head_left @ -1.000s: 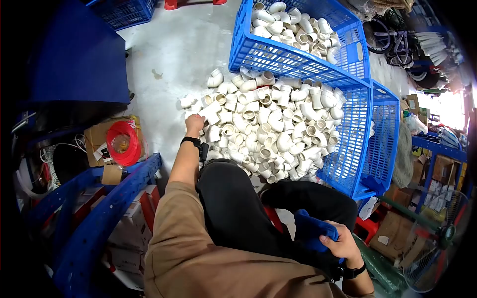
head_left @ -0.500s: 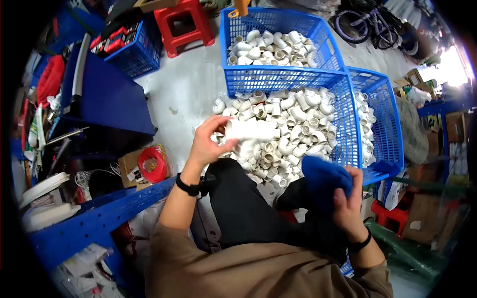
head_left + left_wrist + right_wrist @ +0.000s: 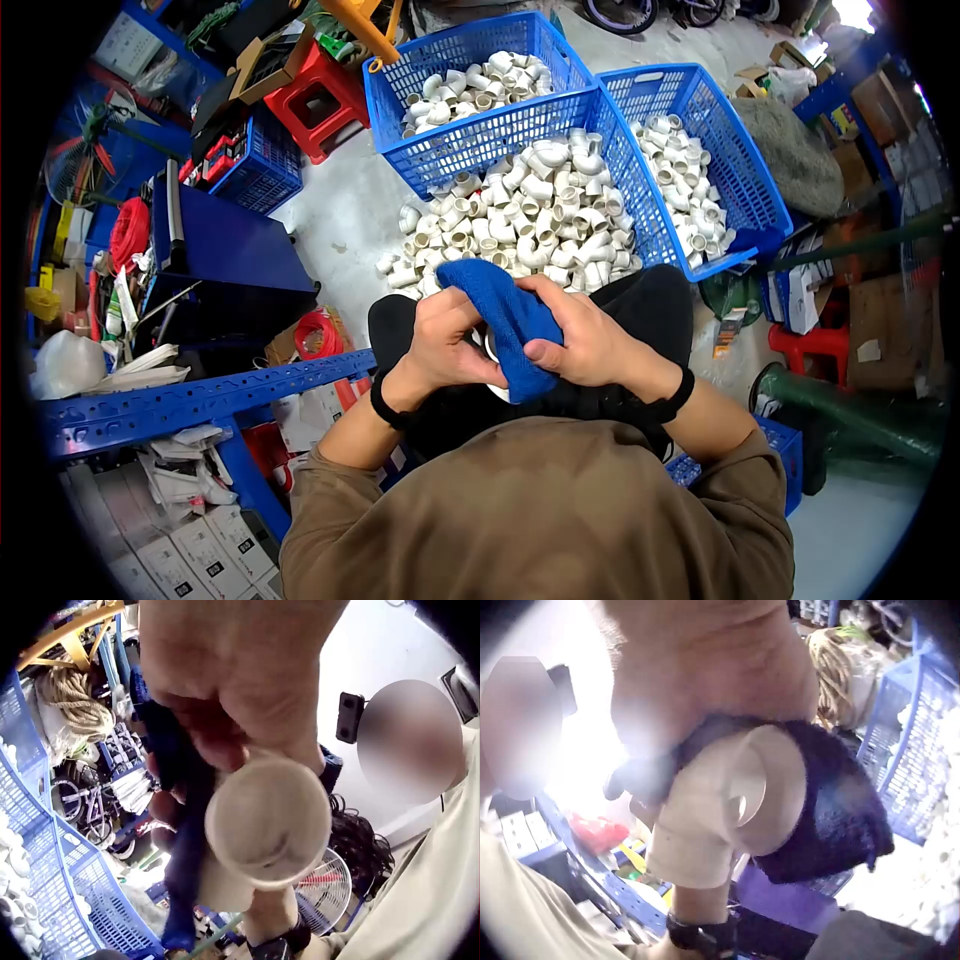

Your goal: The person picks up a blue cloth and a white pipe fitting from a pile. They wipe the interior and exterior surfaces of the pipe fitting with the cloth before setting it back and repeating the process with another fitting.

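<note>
Close in front of the torso, a white plastic pipe elbow (image 3: 694, 817) is held between both hands, mostly hidden under a blue cloth (image 3: 510, 325) in the head view. My left hand (image 3: 445, 335) grips the elbow, thumb near its rim. From the other side my right hand (image 3: 580, 335) holds the cloth against the elbow, fingers curled over it. In the left wrist view, the elbow's round mouth (image 3: 268, 821) faces the camera, with dark marks inside. A large pile of similar white elbows (image 3: 520, 215) lies on the floor beyond the knees.
One blue crate (image 3: 490, 135) with white fittings stands behind the pile; another blue crate (image 3: 745, 185) holds more at the right. A red stool (image 3: 320, 95) and a dark blue cabinet (image 3: 235, 245) stand to the left. A blue metal beam (image 3: 220, 390) runs beside the left arm.
My left hand has lifted a white elbow from the pile and brought it back toward the body. My right hand has carried the blue cloth in from the right and onto it.
</note>
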`<state>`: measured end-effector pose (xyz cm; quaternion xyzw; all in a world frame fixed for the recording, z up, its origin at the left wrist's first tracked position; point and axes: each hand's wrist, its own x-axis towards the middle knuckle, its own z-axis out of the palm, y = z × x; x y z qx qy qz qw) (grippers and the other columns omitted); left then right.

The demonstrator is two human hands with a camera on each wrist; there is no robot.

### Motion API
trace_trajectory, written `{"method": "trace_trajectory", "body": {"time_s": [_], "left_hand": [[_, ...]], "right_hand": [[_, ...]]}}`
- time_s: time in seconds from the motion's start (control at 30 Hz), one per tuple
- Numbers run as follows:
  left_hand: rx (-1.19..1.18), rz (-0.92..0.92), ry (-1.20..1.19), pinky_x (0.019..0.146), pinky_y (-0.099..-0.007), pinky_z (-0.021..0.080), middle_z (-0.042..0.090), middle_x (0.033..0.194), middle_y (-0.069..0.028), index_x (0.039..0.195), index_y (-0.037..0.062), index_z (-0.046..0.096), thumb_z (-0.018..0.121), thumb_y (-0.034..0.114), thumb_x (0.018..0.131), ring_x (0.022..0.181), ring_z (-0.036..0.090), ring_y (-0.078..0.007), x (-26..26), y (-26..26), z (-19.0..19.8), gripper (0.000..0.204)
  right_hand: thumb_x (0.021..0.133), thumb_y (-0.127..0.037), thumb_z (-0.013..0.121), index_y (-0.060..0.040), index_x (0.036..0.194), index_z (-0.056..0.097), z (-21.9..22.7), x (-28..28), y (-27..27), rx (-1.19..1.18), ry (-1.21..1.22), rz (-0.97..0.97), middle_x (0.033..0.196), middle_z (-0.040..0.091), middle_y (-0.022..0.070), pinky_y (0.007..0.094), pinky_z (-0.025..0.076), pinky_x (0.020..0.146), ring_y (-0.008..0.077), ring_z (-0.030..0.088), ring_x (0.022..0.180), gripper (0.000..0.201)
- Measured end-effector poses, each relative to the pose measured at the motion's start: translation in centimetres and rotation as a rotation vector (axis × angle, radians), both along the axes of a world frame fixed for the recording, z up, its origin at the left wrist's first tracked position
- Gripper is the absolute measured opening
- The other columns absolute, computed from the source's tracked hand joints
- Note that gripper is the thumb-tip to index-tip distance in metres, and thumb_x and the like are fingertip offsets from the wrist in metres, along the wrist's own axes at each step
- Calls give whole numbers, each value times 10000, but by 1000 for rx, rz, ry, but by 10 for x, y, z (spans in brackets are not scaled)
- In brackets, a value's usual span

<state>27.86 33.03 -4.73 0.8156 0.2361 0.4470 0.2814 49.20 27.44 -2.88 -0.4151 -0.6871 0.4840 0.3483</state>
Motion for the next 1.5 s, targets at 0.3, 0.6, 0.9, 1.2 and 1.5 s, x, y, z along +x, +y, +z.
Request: {"method": "trace_trajectory", "body": {"time_s": [0.3,0.6,0.9,1.2,1.5], "left_hand": [[-324,-184,-231,725,-296,543,682,997,-139,1023,-102,690,877,471,719,858,669,-195,31,-33,-1,675],[-694,11,-207,1012,-322,447,553,1326,-132,1456,-8,363,396,324,1096,1177,562,-183,81,-55,-9,491],[-761,-101,-389,1028,-348,443,587,1335,-198,1335,-83,538,414,370,1083,1206,583,-251,87,-43,2,533],[-615,39,-243,703,-228,497,661,1269,-147,1349,-66,550,462,294,1080,814,617,-85,102,-48,-7,458],[-961,142,-504,811,-283,546,731,1006,-133,1140,-93,665,539,236,1055,890,682,-156,103,-27,-9,363]], "right_hand": [[907,-622,634,49,1227,571,-6,51,-30,-299,221,173,997,684,140,341,520,827,204,660,924,747],[984,-493,597,34,1179,543,-18,20,-47,-23,238,-510,844,650,125,320,499,660,168,625,709,564],[1033,-453,533,-3,1369,483,-18,30,-44,-294,587,-428,1176,642,111,296,486,925,144,604,1030,565],[990,-582,513,6,1237,533,-15,25,-44,-72,242,-637,937,679,179,374,521,791,289,686,878,638],[1015,-454,562,25,1468,335,-35,29,-60,-275,475,-296,1292,585,156,319,441,1012,182,564,1184,697]]}}
